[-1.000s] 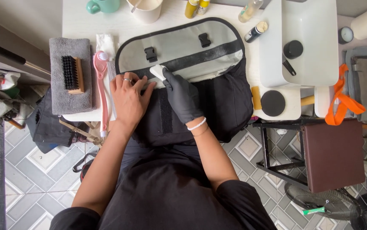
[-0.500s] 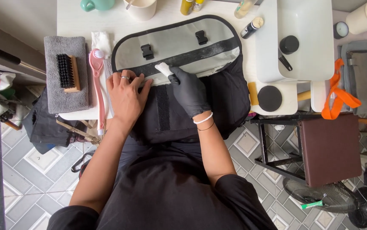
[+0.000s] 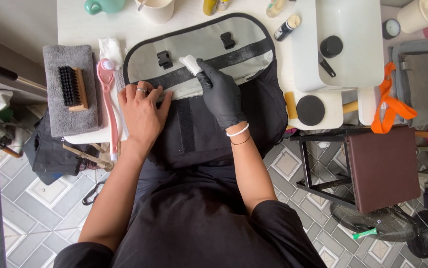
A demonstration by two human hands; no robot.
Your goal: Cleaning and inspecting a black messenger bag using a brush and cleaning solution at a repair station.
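Head view, seen from my remote station: a black-and-grey messenger bag (image 3: pixel 209 99) lies flap-open on the white counter (image 3: pixel 82 30), its lower body hanging over the near edge toward the person's lap. The gloved right hand (image 3: pixel 220 94) has its grip closed on a small white cloth pad (image 3: pixel 190 63), pressed against the grey inner flap just above the dark strap band, between the two black buckles (image 3: pixel 164 58). Half a second ago the pad sat lower and further left, near the bare hand; it has travelled up the flap, which I judge to be a wiping stroke in progress. The bare left hand (image 3: pixel 143 111), ring on one finger, lies flat with fingers spread, gripping nothing, pinning the flap's lower edge as before. At left, a wooden brush (image 3: pixel 71 88) rests on a grey towel (image 3: pixel 70 116) beside a pink long-handled brush (image 3: pixel 108 101). A black round sponge (image 3: pixel 310 110) lies to the right.
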